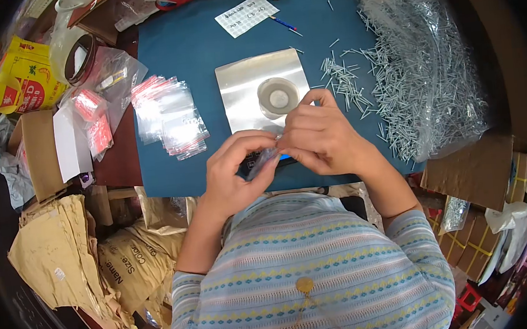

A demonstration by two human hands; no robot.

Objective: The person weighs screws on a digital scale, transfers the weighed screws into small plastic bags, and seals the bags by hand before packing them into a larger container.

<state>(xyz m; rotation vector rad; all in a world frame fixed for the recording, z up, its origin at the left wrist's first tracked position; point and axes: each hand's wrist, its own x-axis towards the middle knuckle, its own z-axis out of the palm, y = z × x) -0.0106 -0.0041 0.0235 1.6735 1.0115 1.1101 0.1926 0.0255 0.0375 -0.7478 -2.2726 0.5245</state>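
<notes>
My left hand (238, 168) is closed on a small clear plastic bag (264, 163), held low over the front of a digital scale. My right hand (322, 134) pinches at the bag's upper edge, its fingertips meeting those of the left. What lies inside the bag is hidden by my fingers. Just beyond the hands, the scale's shiny metal plate (239, 92) carries a round, pale cup (278, 97). Part of the scale's dark keypad and blue display shows beneath my hands.
Flat zip bags (176, 119) lie stacked at left on the blue mat (196, 52). Loose screws (344, 84) are scattered right of the scale, beside a large plastic-covered screw heap (424, 77). A handwritten label (245, 15) and a blue pen (283, 23) lie at the back.
</notes>
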